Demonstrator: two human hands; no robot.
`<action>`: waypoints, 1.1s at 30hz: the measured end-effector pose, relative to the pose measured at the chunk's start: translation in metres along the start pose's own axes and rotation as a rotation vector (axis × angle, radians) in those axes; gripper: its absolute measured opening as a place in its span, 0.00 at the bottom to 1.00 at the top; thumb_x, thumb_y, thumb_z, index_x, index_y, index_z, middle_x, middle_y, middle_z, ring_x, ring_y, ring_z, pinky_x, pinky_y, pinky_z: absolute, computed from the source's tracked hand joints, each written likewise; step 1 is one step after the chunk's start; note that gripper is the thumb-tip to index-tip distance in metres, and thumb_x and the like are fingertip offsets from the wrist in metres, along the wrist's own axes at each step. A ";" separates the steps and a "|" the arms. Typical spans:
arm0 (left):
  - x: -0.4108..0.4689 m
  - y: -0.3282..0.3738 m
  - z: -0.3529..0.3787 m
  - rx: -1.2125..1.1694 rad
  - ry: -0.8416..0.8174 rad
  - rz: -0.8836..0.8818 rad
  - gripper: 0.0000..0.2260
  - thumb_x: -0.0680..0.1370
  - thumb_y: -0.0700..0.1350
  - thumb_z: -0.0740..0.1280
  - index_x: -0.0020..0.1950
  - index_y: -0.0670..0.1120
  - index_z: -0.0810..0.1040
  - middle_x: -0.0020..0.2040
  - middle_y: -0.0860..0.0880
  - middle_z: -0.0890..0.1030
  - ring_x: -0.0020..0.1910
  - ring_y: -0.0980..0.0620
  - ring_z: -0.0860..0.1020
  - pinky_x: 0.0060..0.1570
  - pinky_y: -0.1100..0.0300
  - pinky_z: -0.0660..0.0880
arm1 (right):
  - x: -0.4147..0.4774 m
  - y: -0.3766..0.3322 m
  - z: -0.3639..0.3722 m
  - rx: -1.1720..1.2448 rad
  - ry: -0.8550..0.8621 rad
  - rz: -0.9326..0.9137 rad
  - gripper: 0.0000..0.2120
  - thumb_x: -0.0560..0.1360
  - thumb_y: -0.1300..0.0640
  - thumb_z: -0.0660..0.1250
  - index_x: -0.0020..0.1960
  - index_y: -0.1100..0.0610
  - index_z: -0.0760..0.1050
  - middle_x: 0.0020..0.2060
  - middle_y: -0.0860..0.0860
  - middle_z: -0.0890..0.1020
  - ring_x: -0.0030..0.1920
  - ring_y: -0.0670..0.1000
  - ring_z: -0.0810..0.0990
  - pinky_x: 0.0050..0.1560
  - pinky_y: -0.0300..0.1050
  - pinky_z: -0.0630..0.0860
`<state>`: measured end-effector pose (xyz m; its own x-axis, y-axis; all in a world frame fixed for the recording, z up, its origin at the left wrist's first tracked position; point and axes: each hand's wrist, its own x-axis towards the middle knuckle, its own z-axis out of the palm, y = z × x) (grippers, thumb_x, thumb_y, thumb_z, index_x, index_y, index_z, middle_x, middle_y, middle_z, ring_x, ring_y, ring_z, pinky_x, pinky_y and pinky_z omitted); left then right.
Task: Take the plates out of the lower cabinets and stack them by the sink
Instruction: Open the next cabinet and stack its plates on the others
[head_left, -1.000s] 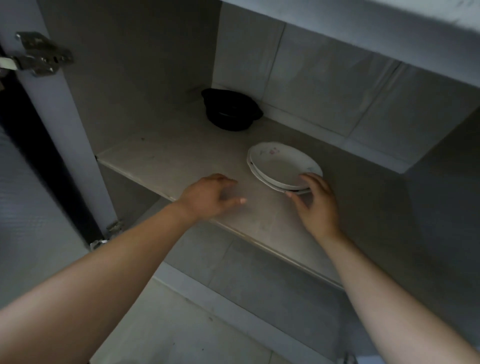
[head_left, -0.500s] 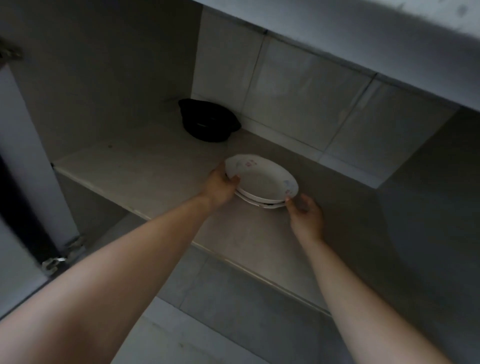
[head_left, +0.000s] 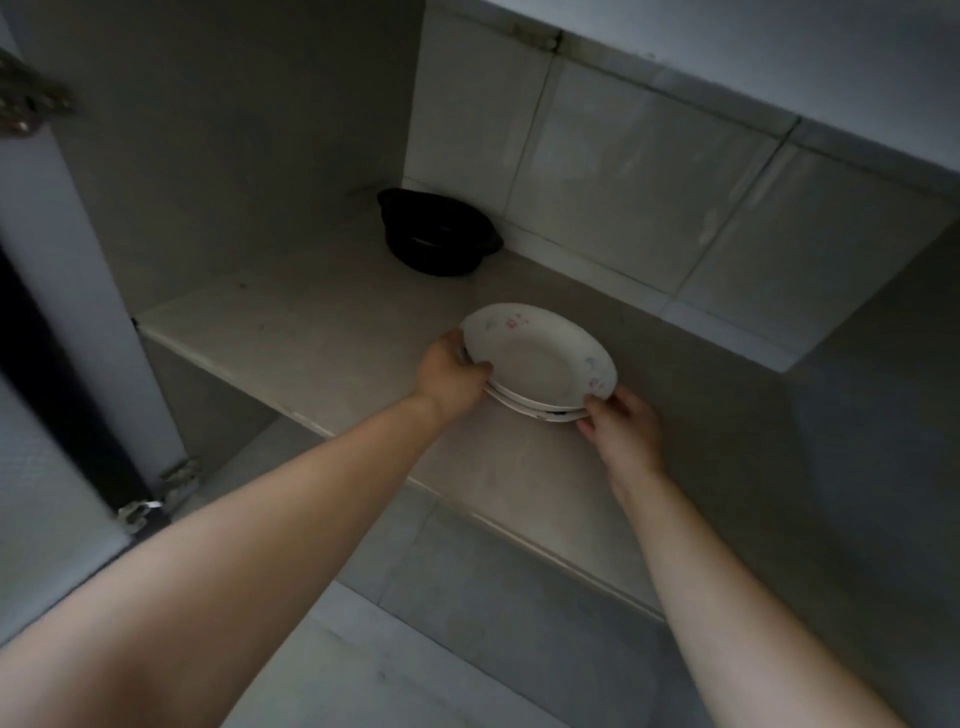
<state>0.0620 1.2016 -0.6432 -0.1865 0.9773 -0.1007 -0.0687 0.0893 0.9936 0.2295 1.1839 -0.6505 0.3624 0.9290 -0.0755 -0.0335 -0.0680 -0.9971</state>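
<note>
Both hands hold the plates (head_left: 540, 358): left hand (head_left: 451, 373) and right hand (head_left: 621, 422) each keep a closed grip on opposite rims. Probably ceramic: stiff, slippery, breakable, so support beneath each grip.

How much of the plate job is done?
Only the very start. Both hands grip the stack of white plates: left hand on its left rim, right hand on its near right edge. The stack sits on or just above the cabinet shelf. Carrying it out and stacking by the sink remain; no sink shows.
</note>
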 end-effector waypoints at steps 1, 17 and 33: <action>-0.006 0.000 -0.003 -0.005 0.005 0.003 0.19 0.73 0.29 0.63 0.63 0.37 0.71 0.55 0.46 0.75 0.56 0.42 0.77 0.58 0.42 0.74 | -0.005 0.001 -0.001 0.010 0.001 0.012 0.17 0.75 0.70 0.61 0.63 0.64 0.72 0.52 0.56 0.78 0.49 0.50 0.78 0.39 0.35 0.78; -0.092 -0.012 -0.072 -0.014 -0.055 -0.051 0.21 0.72 0.34 0.69 0.63 0.46 0.69 0.49 0.53 0.76 0.41 0.52 0.78 0.39 0.54 0.80 | -0.105 0.015 -0.012 0.118 -0.012 0.076 0.19 0.73 0.70 0.65 0.62 0.60 0.70 0.46 0.46 0.79 0.46 0.44 0.78 0.42 0.36 0.79; -0.086 -0.013 -0.087 -0.013 -0.123 -0.095 0.17 0.75 0.31 0.62 0.60 0.46 0.70 0.61 0.44 0.73 0.46 0.49 0.77 0.43 0.49 0.80 | -0.107 0.005 -0.023 -0.004 -0.154 0.098 0.19 0.74 0.70 0.63 0.62 0.58 0.72 0.49 0.45 0.79 0.46 0.44 0.79 0.40 0.37 0.80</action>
<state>-0.0064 1.0994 -0.6516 -0.0572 0.9808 -0.1863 -0.0929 0.1806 0.9792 0.2125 1.0757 -0.6471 0.2101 0.9626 -0.1710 -0.0581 -0.1623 -0.9850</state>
